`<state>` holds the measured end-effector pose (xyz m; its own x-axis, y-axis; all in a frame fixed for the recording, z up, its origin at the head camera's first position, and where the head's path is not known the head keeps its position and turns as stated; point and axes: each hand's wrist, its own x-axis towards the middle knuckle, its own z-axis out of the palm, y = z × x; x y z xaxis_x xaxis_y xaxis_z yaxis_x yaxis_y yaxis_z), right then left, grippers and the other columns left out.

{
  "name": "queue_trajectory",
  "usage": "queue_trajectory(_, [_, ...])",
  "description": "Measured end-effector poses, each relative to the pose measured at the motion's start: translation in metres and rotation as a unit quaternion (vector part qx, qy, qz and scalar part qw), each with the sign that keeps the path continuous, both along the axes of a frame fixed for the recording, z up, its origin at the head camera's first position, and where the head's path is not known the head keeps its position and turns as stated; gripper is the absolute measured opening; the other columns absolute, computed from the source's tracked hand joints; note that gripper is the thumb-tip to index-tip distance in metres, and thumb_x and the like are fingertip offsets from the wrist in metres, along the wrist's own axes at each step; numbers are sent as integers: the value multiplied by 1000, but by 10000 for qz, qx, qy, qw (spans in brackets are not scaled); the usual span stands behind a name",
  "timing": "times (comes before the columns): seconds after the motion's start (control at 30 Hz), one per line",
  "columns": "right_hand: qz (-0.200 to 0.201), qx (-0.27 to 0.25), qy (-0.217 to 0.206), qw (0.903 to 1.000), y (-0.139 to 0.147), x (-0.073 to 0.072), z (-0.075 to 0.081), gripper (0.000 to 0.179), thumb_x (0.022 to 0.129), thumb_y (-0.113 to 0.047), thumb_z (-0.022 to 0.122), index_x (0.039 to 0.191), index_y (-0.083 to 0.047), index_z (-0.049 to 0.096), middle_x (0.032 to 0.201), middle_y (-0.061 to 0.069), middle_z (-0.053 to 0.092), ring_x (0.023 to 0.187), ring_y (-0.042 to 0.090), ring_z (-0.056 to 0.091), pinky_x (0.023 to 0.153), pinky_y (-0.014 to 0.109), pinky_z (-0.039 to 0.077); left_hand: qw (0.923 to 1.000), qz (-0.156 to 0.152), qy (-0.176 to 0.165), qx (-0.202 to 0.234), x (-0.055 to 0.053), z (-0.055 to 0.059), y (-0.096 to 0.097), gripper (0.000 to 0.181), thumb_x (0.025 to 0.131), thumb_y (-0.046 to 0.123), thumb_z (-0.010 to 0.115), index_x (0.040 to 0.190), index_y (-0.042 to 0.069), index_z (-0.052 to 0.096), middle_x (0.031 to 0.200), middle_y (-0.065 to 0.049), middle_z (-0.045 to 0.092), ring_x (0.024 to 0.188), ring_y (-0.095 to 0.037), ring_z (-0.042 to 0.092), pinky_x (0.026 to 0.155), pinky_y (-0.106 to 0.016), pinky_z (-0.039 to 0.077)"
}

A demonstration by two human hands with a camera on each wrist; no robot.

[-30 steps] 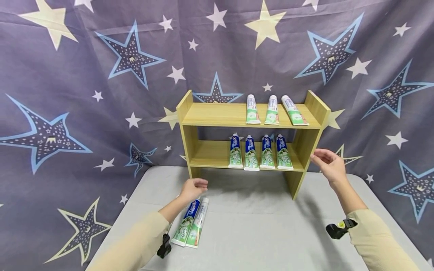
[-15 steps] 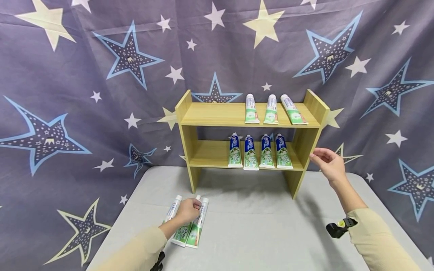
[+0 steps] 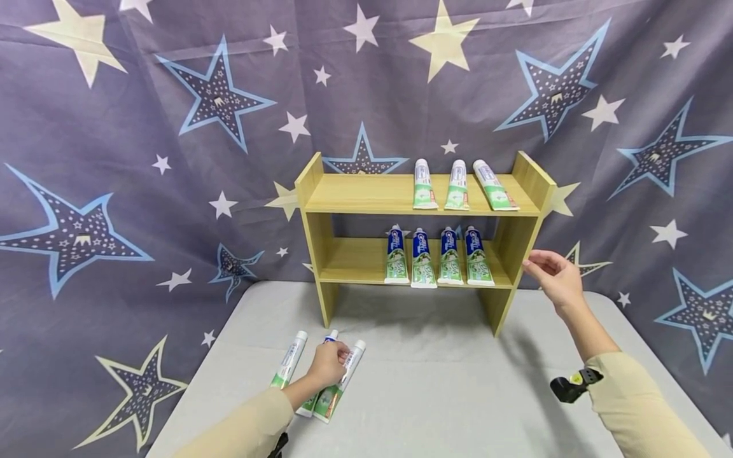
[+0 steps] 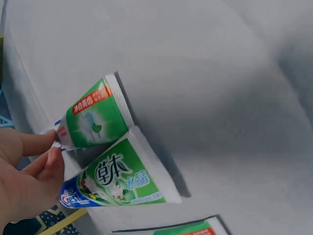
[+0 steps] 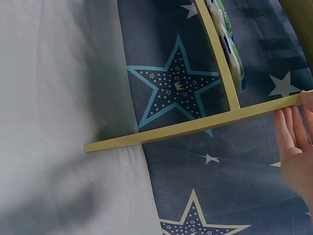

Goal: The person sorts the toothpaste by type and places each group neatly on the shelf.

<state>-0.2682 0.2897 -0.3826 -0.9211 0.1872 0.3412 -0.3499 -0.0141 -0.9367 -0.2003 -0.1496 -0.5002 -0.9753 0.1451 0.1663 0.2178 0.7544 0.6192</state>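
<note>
My left hand (image 3: pixel 329 363) pinches a white-and-green toothpaste tube (image 4: pixel 98 117) near its capped end, low over the grey table. Right beside it lies a blue-and-green toothpaste tube (image 4: pixel 122 176), partly covered by the hand in the head view. Left of these rests another white-and-green tube (image 3: pixel 291 357). My right hand (image 3: pixel 555 280) grips the front edge of the right side panel of a wooden shelf (image 3: pixel 366 194), thumb on one face and fingers on the other, as the right wrist view shows (image 5: pixel 296 132).
Three white-and-green tubes (image 3: pixel 457 186) lie on the upper board, toward its right. Several blue-and-green tubes (image 3: pixel 422 257) stand in a row on the lower board. Behind the shelf hangs a star-patterned curtain (image 3: pixel 172 127). The grey table (image 3: pixel 435 394) extends in front.
My left hand has come down onto the tubes and taken hold of the rightmost one, shifting its capped end slightly right. The right hand has stayed on the shelf.
</note>
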Motion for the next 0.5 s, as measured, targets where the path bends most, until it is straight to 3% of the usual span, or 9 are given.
queue_trajectory(0.1, [-6, -57, -26, 10000, 0, 1, 0, 27, 83, 5, 68, 85, -21, 69, 74, -18, 70, 69, -6, 65, 65, 6, 53, 9997, 33, 9, -255, 0, 2, 0, 27, 59, -16, 63, 83, -7, 68, 66, -9, 61, 60, -8, 47, 51, -13, 42])
queue_trajectory(0.23, [31, -143, -43, 9999, 0, 2, 0, 28, 83, 7, 67, 85, -21, 70, 74, -17, 70, 69, -6, 65, 65, 6, 54, 9986, 67, -227, -468, 2, 6, -1, 18, 63, -10, 73, 80, -6, 68, 62, -3, 57, 58, -8, 47, 48, -14, 43])
queue_trajectory(0.5, [31, -28, -59, 10000, -1, 0, 1, 29, 84, 7, 67, 86, -22, 69, 75, -18, 70, 69, -7, 65, 66, 5, 53, 9956, 152, -604, -694, 6, 6, 1, 22, 69, 0, 78, 83, -3, 61, 67, -7, 61, 59, -13, 54, 48, -20, 48])
